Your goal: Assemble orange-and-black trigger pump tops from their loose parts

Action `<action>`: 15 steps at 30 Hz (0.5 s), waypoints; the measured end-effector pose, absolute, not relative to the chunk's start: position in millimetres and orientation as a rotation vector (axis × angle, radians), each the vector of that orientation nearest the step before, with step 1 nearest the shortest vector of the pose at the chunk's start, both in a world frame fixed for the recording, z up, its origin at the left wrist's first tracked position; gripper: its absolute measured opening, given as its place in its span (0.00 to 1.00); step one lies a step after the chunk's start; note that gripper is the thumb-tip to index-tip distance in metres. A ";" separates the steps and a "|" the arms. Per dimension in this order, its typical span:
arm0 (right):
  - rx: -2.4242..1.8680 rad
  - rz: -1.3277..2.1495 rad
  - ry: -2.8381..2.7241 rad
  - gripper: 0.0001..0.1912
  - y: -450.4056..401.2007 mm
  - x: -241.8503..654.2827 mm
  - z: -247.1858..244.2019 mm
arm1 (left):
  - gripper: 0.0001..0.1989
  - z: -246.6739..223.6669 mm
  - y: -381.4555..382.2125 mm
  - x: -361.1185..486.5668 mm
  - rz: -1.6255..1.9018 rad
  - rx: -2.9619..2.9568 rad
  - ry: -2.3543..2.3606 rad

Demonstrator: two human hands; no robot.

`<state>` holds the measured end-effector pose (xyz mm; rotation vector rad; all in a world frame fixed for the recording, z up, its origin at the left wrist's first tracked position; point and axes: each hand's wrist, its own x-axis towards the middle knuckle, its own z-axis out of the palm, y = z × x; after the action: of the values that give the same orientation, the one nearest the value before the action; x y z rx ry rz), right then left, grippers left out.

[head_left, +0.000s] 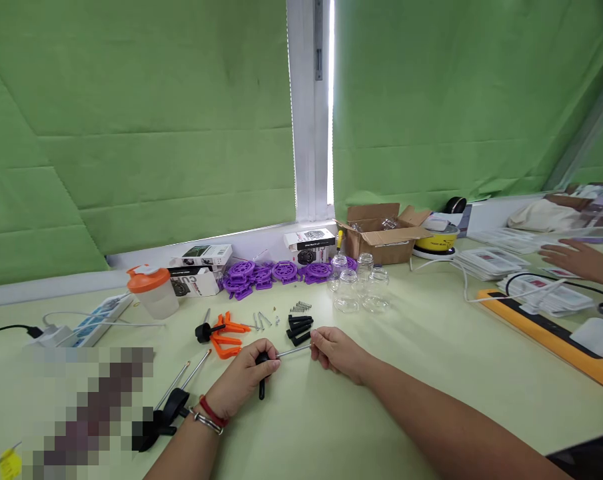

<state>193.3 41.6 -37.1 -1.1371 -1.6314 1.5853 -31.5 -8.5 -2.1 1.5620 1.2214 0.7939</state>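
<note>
My left hand (246, 373) is closed round a black handle (262, 380) from which a thin metal rod (294, 351) points right. The fingers of my right hand (334, 350) pinch the rod's far tip; anything small at that tip is too hidden to make out. Just beyond my right hand lie several black parts (299, 328) and a group of springs (301, 307). Past my left hand are orange plastic pieces (227, 337), a black knob (202, 332) and several screws (262, 320). Two more rods with black handles (175, 403) rest beside my left wrist.
Purple wheel-shaped parts (284, 271), glass jars (348, 293) and an open cardboard box (381, 243) line the back. An orange-lidded shaker (154, 293) and a white power strip (98, 320) are left. At right are an orange power strip (546, 339) and another person's hand (576, 259).
</note>
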 end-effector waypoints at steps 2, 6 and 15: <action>-1.074 1.636 -1.587 0.16 41.6 195.8 -35.6 | 0.09 -1.6 -8.3 -31.9 0.807 1.551 1.223; -1.017 1.668 -1.562 0.13 41.7 198.0 -35.1 | 0.09 1.4 -9.2 -31.0 0.803 1.539 1.239; -1.155 1.625 -1.661 0.23 44.4 195.9 -35.8 | 0.07 -1.6 -9.3 -31.9 0.806 1.587 1.235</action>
<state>195.9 44.4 -35.8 -1.1552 -1.6606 1.6251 -31.9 -9.3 -1.6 1.5869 1.2355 0.8062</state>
